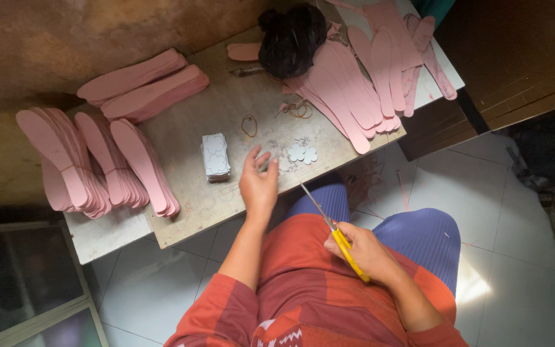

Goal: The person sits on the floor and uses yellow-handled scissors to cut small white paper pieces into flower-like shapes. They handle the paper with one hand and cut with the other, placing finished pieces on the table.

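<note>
**Operator A:** Two hands are in view over one low grey worktable (226, 109). What is on it, largest item first?

**Operator B:** Fanned stacks of flat pink sole-shaped cut-outs (91, 160) lie at the left end and further pink sole stacks (361, 77) at the right end. A crumpled black plastic bag (290, 38) sits at the far edge between them. Near the middle stands a small stack of white flower-shaped cut-outs (215, 156), with loose white flower pieces (302, 153) just to its right and a brown rubber band (249, 125) behind.

**Operator A:** State of the left hand (258, 186)?

**Operator B:** Open. Fingers are spread, palm down, at the near table edge between the white stack and the loose flower pieces. Whether the fingertips touch the table cannot be told. Nothing is gripped.

**Operator A:** State of the right hand (367, 254)?

**Operator B:** Closed around the yellow handles of a pair of yellow-handled steel scissors (332, 228). It is held off the table, above the lap.

**Operator A:** Orientation of the scissors?

**Operator B:** Long axis diagonal. Blades closed or nearly so, tip pointing up and left toward the left hand, ending just short of the table edge.
</note>
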